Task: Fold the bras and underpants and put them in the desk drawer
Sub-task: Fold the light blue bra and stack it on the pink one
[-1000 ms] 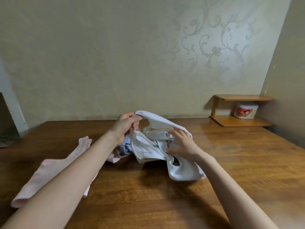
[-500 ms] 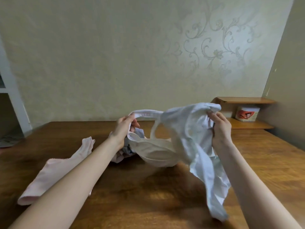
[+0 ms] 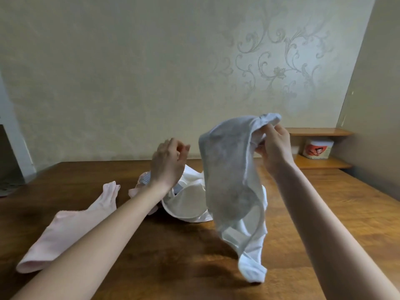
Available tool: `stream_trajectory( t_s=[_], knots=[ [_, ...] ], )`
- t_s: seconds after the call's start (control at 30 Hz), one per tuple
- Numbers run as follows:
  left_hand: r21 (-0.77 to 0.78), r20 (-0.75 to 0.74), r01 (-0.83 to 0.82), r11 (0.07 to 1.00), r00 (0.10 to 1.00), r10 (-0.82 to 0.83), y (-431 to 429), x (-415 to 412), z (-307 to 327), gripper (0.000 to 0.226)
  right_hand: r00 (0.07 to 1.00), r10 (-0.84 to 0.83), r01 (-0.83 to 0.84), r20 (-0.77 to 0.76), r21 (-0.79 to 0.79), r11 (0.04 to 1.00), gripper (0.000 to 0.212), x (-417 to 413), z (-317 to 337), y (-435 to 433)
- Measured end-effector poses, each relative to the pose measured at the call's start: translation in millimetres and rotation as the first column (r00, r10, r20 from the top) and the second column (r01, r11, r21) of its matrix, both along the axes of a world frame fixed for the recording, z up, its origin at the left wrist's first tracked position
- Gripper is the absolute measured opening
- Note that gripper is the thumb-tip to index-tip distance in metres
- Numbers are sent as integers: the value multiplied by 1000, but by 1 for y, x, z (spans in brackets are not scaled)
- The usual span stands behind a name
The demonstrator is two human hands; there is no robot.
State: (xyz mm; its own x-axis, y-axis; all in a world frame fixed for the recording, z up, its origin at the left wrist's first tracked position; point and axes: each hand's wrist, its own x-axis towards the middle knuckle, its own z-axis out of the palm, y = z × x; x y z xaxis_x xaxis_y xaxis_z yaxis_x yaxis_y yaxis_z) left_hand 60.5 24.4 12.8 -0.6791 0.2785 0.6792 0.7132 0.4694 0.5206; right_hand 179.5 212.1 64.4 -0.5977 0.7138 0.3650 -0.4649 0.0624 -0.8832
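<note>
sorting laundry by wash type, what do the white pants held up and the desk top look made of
The white underpants: soft thin knit, likely cotton, matte; they hang limp and creased from the right hand. The desk top: wood or wood veneer, glossy brown; grain lines and soft glare show.

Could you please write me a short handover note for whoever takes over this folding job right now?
Right hand grips the white underpants by their top edge; they hang unfolded over the desk.
Left hand holds nothing, fingers loosely curled, above the white bra.
The bra lies on the desk, a striped piece behind it, a pink garment at left.
Done: nothing folded. Left: fold every piece and stow it; the drawer is out of view.
</note>
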Motion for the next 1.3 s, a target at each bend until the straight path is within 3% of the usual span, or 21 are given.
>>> stream_trajectory(
  t_s=[0.03, 0.07, 0.1, 0.17, 0.33, 0.4, 0.5, 0.6, 0.67, 0.8, 0.9, 0.97, 1.03, 1.07, 1.1, 1.13, 1.17, 1.2, 1.23, 1.27, 1.3],
  knots=[
    [181, 176, 223, 958, 951, -255, -2, 13, 6, 43, 1000, 29, -29, -6, 15, 999, 11, 0, 2, -4],
    [350, 343, 392, 851, 792, -505, -3, 21, 12, 56, 998, 62, -62, -6, 29, 998, 16, -2, 4, -9],
    [425, 463, 484, 765, 609, -643, -4, 26, 16, 66, 995, 103, -103, 5, 44, 994, 24, -3, 4, -14],
    [466, 541, 579, 670, 413, -733, -14, 36, 25, 59, 986, 162, -163, 33, 66, 984, 31, -7, 2, -25],
    [570, 541, 516, 640, 351, -765, -29, 37, 37, 39, 949, 307, -314, 68, 143, 938, 19, -4, -2, -36],
    [678, 465, 466, 569, 327, -823, -34, 33, 42, 23, 936, 349, -353, 55, 151, 923, 28, -3, -3, -38],
    [767, 407, 448, 459, 213, -888, -41, 31, 54, 31, 914, 404, -405, 39, 151, 902, 25, -3, -8, -43],
    [671, 541, 452, 587, 242, -805, -45, 30, 58, 35, 880, 472, -464, 48, 292, 836, 50, 1, -9, -52],
    [647, 565, 453, 614, 256, -784, -48, 26, 55, 28, 876, 482, -449, -23, 329, 831, 48, 1, -7, -54],
    [727, 487, 422, 541, 239, -840, -67, 12, 45, 31, 892, 396, -372, -215, 145, 917, 45, 0, -4, -40],
    [778, 437, 385, 496, 236, -868, -74, 13, 47, 31, 756, 578, -598, -306, 36, 801, 35, 4, -5, -34],
    [744, 475, 384, 546, 270, -838, -71, 22, 54, 34, 718, 621, -655, -315, -2, 756, 30, 7, -6, -36],
    [769, 441, 325, 551, 354, -825, -66, 25, 62, 33, 872, 469, -473, -139, 10, 881, 26, 4, -9, -38],
    [796, 403, 294, 529, 395, -826, -66, 25, 66, 32, 963, 266, -268, 32, 129, 955, 24, 1, -14, -37],
    [818, 366, 279, 503, 423, -829, -66, 25, 70, 29, 982, -29, -39, 187, 347, 937, 22, -3, -21, -34],
    [829, 337, 280, 484, 440, -832, -67, 25, 74, 24, 922, -290, 100, 257, 564, 820, 20, -4, -27, -35],
    [831, 320, 294, 472, 443, -838, -68, 26, 78, 18, 873, -427, 160, 237, 686, 709, 19, -5, -31, -38],
    [822, 320, 308, 478, 444, -837, -68, 25, 80, 14, 896, -394, 156, 204, 686, 711, 16, -4, -33, -41],
    [809, 340, 309, 500, 448, -827, -67, 25, 83, 13, 954, -233, 75, 189, 603, 794, 14, -1, -34, -47],
    [795, 368, 299, 528, 454, -812, -65, 26, 84, 15, 977, -26, -84, 212, 496, 864, 20, 2, -34, -55],
    [792, 389, 283, 540, 448, -805, -63, 28, 86, 19, 946, 179, -282, 271, 412, 866, 28, 4, -33, -64]
  ],
)
